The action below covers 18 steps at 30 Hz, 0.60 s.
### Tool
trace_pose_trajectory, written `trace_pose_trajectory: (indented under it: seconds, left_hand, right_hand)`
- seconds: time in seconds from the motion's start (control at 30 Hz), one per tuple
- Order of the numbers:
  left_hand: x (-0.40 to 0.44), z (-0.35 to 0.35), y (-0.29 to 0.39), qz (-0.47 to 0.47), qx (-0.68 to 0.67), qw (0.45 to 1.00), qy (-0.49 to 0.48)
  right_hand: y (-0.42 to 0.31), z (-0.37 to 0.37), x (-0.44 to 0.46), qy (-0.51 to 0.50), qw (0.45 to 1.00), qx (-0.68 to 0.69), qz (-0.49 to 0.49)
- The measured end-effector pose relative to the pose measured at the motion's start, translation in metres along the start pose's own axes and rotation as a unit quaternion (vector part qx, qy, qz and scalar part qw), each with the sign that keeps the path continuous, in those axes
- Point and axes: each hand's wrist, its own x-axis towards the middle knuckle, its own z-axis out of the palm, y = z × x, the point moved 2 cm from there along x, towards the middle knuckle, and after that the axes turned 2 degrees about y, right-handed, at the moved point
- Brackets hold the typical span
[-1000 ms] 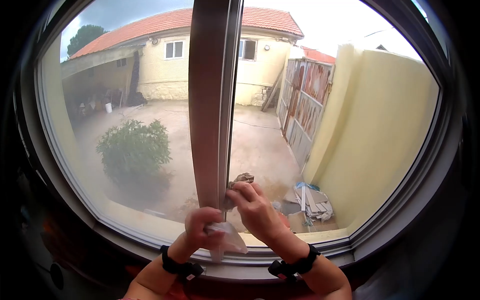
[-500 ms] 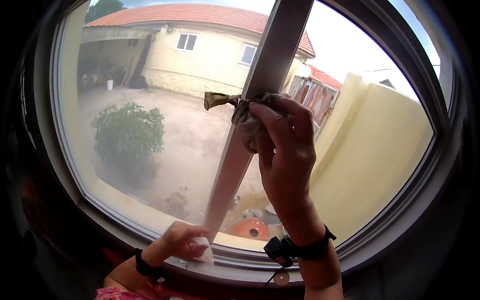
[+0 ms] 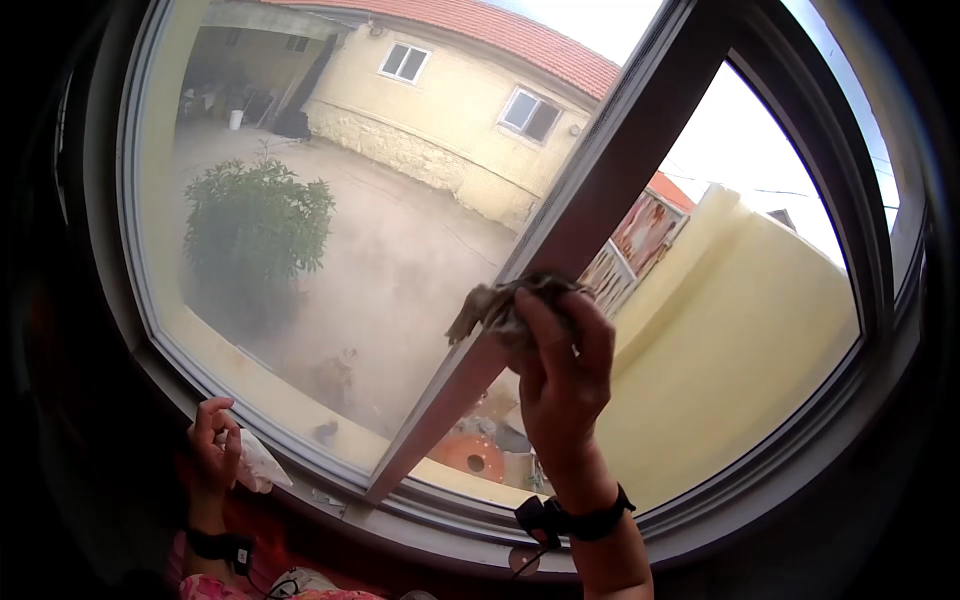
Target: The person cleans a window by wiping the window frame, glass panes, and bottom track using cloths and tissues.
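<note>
My right hand (image 3: 565, 375) is closed round a bunched, grey-brown rag (image 3: 505, 312), which lies over the upright bar (image 3: 585, 190) of the window frame. One loose end of the rag sticks out to the left, over the glass. At the lower left, my left hand (image 3: 212, 450) has its fingers curled around a crumpled white wad (image 3: 260, 468); whether it is tissue or cloth I cannot tell. This hand is near the lower window frame, apart from the bar.
The left window pane (image 3: 400, 250) looks hazy. Along the bottom runs the window sill and track (image 3: 455, 528). Beyond the glass are a bush (image 3: 258, 215), a yellow house with a red roof (image 3: 480, 110) and a yellow wall (image 3: 740, 330). Each wrist wears a black band.
My right hand and the rag have moved down along the bar. My left hand has moved left with the white wad, away from the bar's foot. The view has shifted.
</note>
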Motion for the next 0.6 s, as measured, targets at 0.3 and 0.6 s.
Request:
trace_pose_trajectory:
  seconds: [0.3,0.6]
  left_hand:
    - [-0.004,0.014,-0.008,0.023,-0.023,0.999,-0.011]
    - [-0.006,0.003,-0.01,0.022,-0.017,1.0,0.007]
  right_hand:
    - [-0.051,0.037,-0.08,-0.125,0.992,-0.01,0.002]
    - [-0.044,0.03,-0.073,-0.154,0.987,0.033,-0.011]
